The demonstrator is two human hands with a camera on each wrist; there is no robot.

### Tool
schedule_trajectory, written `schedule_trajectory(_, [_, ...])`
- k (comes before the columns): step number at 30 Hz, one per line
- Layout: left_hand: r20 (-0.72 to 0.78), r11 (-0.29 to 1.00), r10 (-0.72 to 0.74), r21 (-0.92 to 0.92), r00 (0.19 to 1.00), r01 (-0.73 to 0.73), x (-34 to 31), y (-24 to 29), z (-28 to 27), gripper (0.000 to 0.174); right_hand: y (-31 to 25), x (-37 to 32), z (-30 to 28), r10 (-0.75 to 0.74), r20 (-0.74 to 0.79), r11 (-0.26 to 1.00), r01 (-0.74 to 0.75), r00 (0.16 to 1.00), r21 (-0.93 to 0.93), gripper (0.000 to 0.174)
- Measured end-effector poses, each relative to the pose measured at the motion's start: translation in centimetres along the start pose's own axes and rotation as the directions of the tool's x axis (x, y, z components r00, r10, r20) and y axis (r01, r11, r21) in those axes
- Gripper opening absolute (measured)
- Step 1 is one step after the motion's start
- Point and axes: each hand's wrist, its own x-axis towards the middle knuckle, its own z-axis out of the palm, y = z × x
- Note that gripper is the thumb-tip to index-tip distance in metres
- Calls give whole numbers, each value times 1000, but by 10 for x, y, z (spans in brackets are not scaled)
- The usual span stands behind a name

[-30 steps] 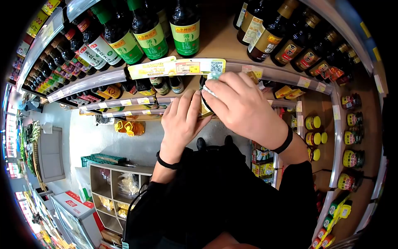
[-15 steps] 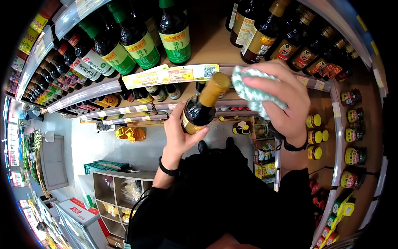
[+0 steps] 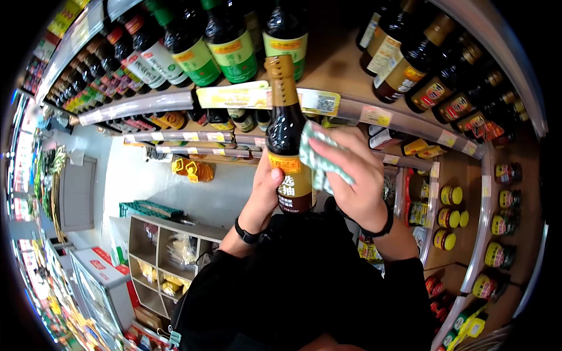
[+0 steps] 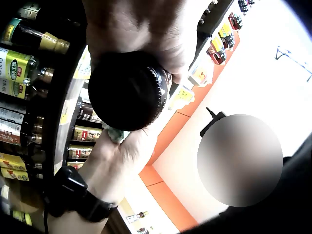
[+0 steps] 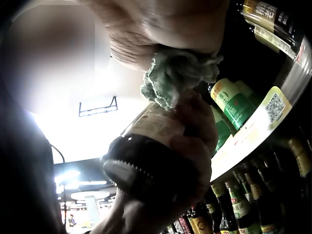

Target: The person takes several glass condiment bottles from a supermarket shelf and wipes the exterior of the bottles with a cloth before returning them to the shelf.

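A dark soy sauce bottle with a gold cap and a gold-brown label stands nearly upright in front of the shelf edge in the head view. My left hand grips its lower body from the left, thumb across the label. In my right hand is a green-and-white cloth, bunched against the bottle's right side. Seen from the left wrist, the bottle's dark round base faces the camera. The right wrist view has the crumpled cloth close by the label, under the right palm.
Green-labelled bottles line the upper shelf behind, with brown-labelled bottles to the right. A price strip runs along the shelf edge. Yellow-lidded jars sit on the right-hand shelves. A compartmented bin stands lower left.
The right hand left the bottle's top, swung right with the cloth, then came back to the bottle's side. The left hand raised the bottle and turned it more upright, bringing its label into view.
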Motion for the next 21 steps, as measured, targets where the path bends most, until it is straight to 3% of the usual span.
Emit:
schedule_trajectory(2, [1, 1000, 14, -18, 1000, -14, 0, -5, -4, 91, -7, -14, -2, -46, 90, 996, 53, 995, -74, 43])
schedule_trajectory(4, [4, 979, -78, -191, 997, 77, 2, -1, 2, 79, -18, -28, 3, -51, 183, 996, 64, 982, -67, 37])
schedule_trajectory(6, [85, 959, -27, -280, 996, 50, 13, -7, -3, 71, -22, -41, 10, -225, 249, 941, 276, 942, -196, 27])
schedule_trajectory(8, [-3, 990, 6, -139, 1000, -6, 16, 1, 1, 73, -29, -36, 7, -220, 400, 962, 266, 890, -63, 21])
schedule_trajectory(10, [40, 994, -1, -107, 999, 5, 20, 4, -3, 77, -37, -27, -3, -220, 542, 971, 236, 811, 40, 23])
schedule_trajectory(12, [80, 991, 8, -136, 997, 2, 18, -2, -9, 83, -37, -7, -11, -238, 462, 959, 281, 854, -26, 26])
schedule_trajectory(13, [11, 999, 12, -47, 1000, -12, 19, -3, -8, 91, -36, 3, -14, -253, 392, 941, 319, 885, -114, 29])
schedule_trajectory(14, [-23, 997, 68, 48, 997, -67, 17, -1, -1, 89, -31, 11, -15, -252, 314, 934, 315, 915, -167, 33])
schedule_trajectory(16, [-85, 998, 36, 49, 996, -32, 13, 2, 7, 81, -26, 33, -11, -313, 228, 870, 374, 922, -321, 36])
schedule_trajectory(18, [-84, 989, 93, 122, 992, -83, 12, 1, 12, 74, -12, 39, 0, -333, 231, 865, 394, 914, -311, 35])
schedule_trajectory(20, [-42, 926, 192, 339, 981, -167, 10, 3, 10, 69, -7, 31, 11, -352, 267, 843, 428, 897, -326, 32])
schedule_trajectory(21, [-100, 948, 163, 292, 982, -128, 9, 0, 10, 65, -6, 22, 17, -371, 251, 846, 437, 894, -305, 31])
